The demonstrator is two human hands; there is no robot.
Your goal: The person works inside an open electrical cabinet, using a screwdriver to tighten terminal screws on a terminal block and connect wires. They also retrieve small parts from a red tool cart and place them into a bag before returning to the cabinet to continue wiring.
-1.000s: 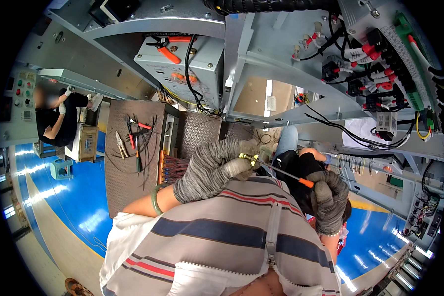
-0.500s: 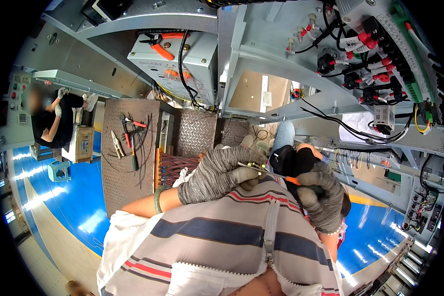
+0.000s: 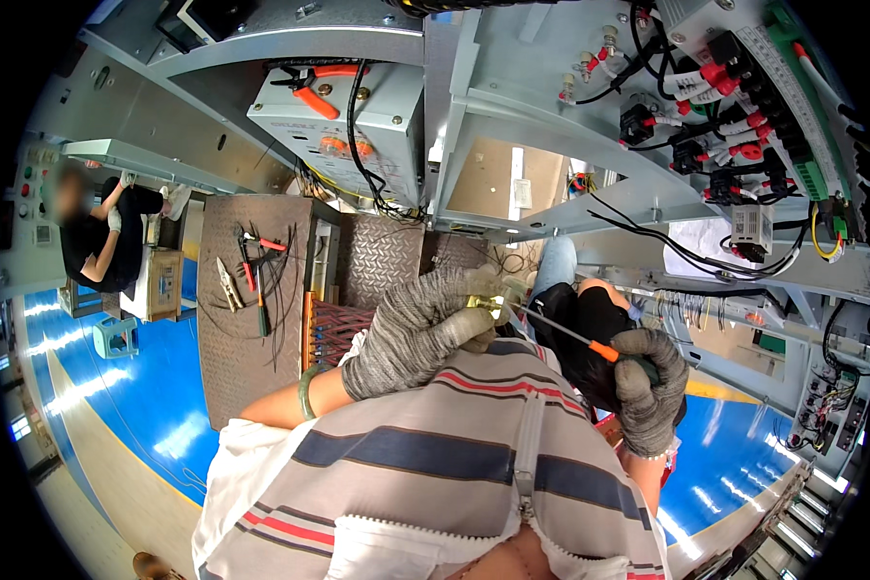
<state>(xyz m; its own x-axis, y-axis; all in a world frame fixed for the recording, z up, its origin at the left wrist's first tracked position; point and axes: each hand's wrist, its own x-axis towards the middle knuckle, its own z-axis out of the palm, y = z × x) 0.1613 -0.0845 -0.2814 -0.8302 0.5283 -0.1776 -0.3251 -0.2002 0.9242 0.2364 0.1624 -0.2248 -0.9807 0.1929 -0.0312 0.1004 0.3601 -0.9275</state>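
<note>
My left hand [image 3: 418, 331], in a grey knit glove, pinches a small brass-coloured part [image 3: 481, 303] in front of my chest. My right hand [image 3: 648, 389], also gloved, grips the orange-and-black handle of a screwdriver [image 3: 572, 338]. Its thin shaft points left, and the tip meets the small part at my left fingertips. Both hands hover over my striped shirt, below a grey metal cabinet frame [image 3: 551, 217].
Open grey electrical panels with black, red and green wiring [image 3: 735, 106] rise ahead and to the right. Pliers and cutters [image 3: 246, 280] lie on a checker-plate platform at left. Orange pliers [image 3: 311, 89] rest on a grey box. Another person [image 3: 101, 237] works at far left on the blue floor.
My view has tilted slightly and both hands sit a little lower. The right hand has drawn apart to the right, so the screwdriver shaft shows fully, its tip still at the part.
</note>
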